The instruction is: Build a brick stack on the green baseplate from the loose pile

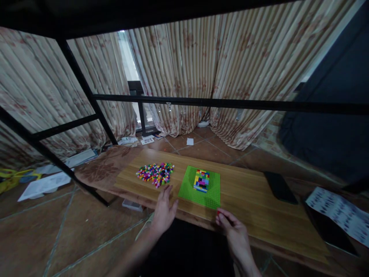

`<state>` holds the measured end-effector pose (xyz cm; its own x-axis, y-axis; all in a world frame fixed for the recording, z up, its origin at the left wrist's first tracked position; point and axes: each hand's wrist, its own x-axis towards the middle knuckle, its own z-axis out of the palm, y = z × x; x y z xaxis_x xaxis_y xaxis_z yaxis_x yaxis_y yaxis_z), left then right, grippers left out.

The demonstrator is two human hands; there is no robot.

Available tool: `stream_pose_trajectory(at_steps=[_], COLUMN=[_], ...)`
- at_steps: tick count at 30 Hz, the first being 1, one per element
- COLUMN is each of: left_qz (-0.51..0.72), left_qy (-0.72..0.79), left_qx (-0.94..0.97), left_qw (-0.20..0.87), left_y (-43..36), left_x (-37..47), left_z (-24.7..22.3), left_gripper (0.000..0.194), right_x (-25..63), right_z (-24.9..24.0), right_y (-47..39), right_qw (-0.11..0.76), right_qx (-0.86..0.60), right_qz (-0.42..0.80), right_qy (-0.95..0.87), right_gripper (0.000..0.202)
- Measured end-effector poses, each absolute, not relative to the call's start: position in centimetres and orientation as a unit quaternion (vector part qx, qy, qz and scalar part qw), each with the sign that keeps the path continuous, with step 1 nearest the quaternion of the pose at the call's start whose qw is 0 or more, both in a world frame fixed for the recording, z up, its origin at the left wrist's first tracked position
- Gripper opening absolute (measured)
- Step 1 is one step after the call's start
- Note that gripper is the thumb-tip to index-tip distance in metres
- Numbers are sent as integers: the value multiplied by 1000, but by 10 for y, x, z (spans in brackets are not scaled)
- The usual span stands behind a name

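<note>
A green baseplate (187, 188) lies on the wooden board, and a small multicoloured brick structure (201, 181) stands on it. To its left is a loose pile of small coloured bricks (155, 173). My left hand (165, 209) rests at the board's near edge, just below the pile, its fingers extended and apart with nothing visible in them. Near the baseplate's lower right corner, my right hand (233, 229) pinches a small red brick (218, 212) between thumb and fingertips. Most of that brick is hidden by the fingers.
On the right of the wooden board (245, 192) lies a black phone-like slab (280, 187). Beyond it are a printed sheet (340, 211) and a dark flat object. A black metal rail (201, 102) crosses behind, before striped curtains (184, 69). Papers lie on the tiled floor.
</note>
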<state>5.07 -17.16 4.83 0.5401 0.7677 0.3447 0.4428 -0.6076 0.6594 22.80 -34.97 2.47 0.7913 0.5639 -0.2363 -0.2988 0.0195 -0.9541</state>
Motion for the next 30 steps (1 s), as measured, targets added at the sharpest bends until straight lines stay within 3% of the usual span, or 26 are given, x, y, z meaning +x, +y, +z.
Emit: stream_pose_trajectory(at_steps=[9,19,30], left_qz=[255,274,248], left_qy=[373,316,259], left_qx=[817,853,877], left_qw=[357,313,320], left_y=[-187,-193,-175], left_x=[116,142,144], left_z=[62,50,31], left_gripper=[50,64,61], right_x=[267,288,292], right_z=[37,67,71], right_y=[-348,-284,-235], right_qw=[695,612,396], right_qx=[-655,-699,-754], right_qz=[235,165,30], right_qy=[-178,-333,-523], right_gripper=[37,27,24])
